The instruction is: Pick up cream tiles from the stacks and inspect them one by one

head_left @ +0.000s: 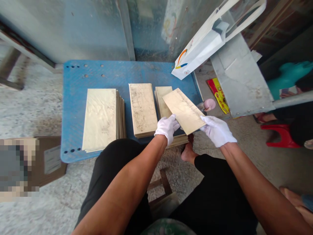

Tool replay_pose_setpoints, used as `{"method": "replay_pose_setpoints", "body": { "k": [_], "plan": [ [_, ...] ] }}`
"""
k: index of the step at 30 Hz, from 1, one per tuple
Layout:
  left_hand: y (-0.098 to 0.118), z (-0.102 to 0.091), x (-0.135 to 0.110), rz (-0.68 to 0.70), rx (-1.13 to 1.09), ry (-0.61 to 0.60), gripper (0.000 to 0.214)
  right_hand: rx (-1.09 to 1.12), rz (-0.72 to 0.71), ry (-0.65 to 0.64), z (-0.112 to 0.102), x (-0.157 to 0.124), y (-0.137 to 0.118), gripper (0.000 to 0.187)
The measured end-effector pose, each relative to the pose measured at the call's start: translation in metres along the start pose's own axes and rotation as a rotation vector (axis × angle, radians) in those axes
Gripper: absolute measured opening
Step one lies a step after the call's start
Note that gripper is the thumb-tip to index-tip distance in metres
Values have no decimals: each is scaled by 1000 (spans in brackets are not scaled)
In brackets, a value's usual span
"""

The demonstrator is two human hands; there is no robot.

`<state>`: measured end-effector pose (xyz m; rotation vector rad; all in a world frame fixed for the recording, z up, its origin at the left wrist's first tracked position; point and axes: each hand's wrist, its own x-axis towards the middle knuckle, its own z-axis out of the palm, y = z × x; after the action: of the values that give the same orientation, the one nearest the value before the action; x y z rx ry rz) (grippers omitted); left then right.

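Note:
A thin cream rectangular board [184, 109] with dark smudges is held tilted above the right-hand stack of similar boards [164, 102]. My right hand [218, 131], in a white glove, pinches its lower right corner. On its lower left edge, the gloved fingers of my left hand [167, 129] grip it, partly hidden beneath. Beside my left hand sits a middle stack of smudged boards [143, 109]. Farther left rises a taller stack of the same boards [100, 117]. All three stacks rest on a blue table [114, 73].
A white paper bag [200, 49] stands at the table's back right, near a grey metal panel [244, 78]. A red-yellow packet [217, 94] and red stool [281, 135] are to the right, with another person beside the stool. A cardboard box [47, 156] lies left.

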<state>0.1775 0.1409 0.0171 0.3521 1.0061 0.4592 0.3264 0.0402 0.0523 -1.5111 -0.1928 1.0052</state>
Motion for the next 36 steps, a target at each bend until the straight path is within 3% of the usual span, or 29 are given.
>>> {"method": "replay_pose_setpoints", "body": {
  "k": [5, 7, 14, 17, 20, 22, 24, 26, 28, 31, 34, 36],
  "plan": [
    [1, 3, -17, -63, -91, -271, 8, -21, 11, 18, -22, -50, -14, 17],
    [0, 3, -23, -52, -75, -326, 6, 12, -13, 39, -25, -62, -14, 18],
    [-5, 3, -32, -1, -22, -330, 9, 276, -23, 125, 5, -87, 13, 33],
    [-4, 6, -45, -9, 10, -348, 10, 231, -45, 180, 17, -98, 19, 37],
    [0, 10, -62, -79, 44, -360, 9, 122, -80, 216, 14, -106, 12, 39],
    [4, 11, -72, -119, 168, -374, 10, 27, -98, 227, 3, -110, 0, 38],
    [9, 11, -77, -103, 442, -465, 14, -65, -123, 245, -12, -115, -14, 40],
    [18, 8, -78, 15, 808, -603, 20, -144, -144, 266, -29, -121, -28, 46],
    [28, 4, -76, 209, 1123, -667, 25, -241, -141, 304, -47, -129, -40, 49],
    [41, 0, -70, 418, 1482, -543, 19, -465, -120, 376, -73, -142, -53, 45],
    [49, -2, -67, 398, 1696, -425, 19, -743, -102, 307, -90, -149, -57, 40],
    [49, -2, -65, 354, 1583, -367, 15, -900, -138, 221, -93, -146, -52, 36]
  ]
}}
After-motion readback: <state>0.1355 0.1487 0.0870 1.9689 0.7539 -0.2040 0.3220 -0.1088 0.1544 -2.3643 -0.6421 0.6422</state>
